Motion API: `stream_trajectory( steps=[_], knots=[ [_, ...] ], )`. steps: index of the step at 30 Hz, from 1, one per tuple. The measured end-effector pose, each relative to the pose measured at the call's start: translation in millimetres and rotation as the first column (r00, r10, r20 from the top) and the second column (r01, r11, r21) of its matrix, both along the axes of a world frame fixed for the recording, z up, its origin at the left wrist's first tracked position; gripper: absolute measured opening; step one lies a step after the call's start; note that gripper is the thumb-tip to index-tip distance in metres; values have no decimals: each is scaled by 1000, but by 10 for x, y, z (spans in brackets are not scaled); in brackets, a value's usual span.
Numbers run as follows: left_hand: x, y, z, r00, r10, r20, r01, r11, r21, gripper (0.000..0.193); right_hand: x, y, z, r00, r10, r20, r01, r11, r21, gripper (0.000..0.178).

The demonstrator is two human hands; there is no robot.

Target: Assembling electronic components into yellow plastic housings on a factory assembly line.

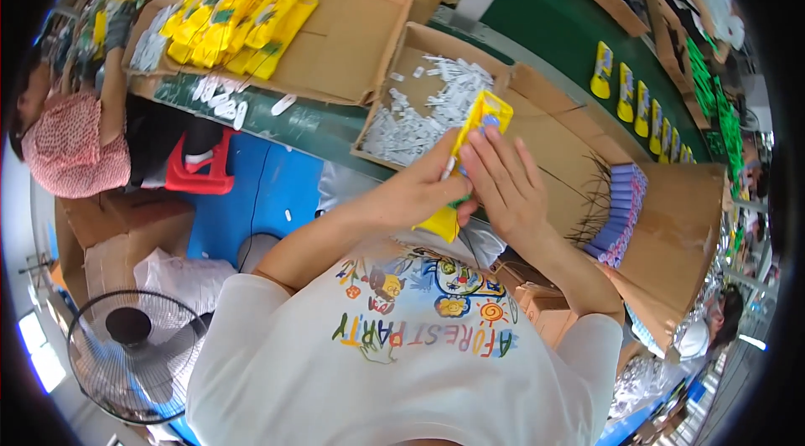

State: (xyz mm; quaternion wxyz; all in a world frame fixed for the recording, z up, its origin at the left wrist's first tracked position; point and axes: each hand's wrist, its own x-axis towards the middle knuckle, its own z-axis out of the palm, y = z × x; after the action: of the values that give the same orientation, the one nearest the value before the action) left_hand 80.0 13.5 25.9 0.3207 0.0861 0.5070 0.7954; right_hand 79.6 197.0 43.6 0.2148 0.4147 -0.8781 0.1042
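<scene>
In front of my chest, a slim yellow package (444,220) with coloured printing is held at a slant. My left hand (430,181) is closed around its left edge, the thumb lying across its front. Against the right side of the same package my right hand (508,184) lies with fingers stretched out flat, covering part of the print. Fingertips show near the package's lower part; whose they are is unclear. Just beyond my hands, a shallow cardboard box (366,147) holds many small white plastic pieces (459,84).
A larger cardboard tray (348,35) at the far left holds yellow packages (220,20). Purple cylinders (616,210) with dark wires fill part of a box at right. Yellow packages (625,92) line the green belt (545,6). A person (80,144) sits left; a fan (134,354) stands near.
</scene>
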Motion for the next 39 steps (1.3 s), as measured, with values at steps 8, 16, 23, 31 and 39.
stream_trajectory(
  steps=[8,16,23,31,39],
  knots=[
    [-16,-927,-110,775,600,198,-629,766,137,37,-998,-711,-364,654,327,682,-72,924,-375,33],
    [111,-981,-106,765,561,317,-635,739,225,40,-1164,-879,-784,555,71,829,56,991,-123,18],
    [138,-832,-162,856,419,302,-486,851,197,49,-1031,-637,-368,444,298,845,225,876,-427,12],
    [88,-615,-126,933,264,243,-302,944,134,49,-1032,-609,-204,286,477,831,481,678,-555,15],
    [19,-544,-209,961,216,-172,-256,929,-266,48,-929,-684,107,289,405,868,655,578,-488,32]
  ],
)
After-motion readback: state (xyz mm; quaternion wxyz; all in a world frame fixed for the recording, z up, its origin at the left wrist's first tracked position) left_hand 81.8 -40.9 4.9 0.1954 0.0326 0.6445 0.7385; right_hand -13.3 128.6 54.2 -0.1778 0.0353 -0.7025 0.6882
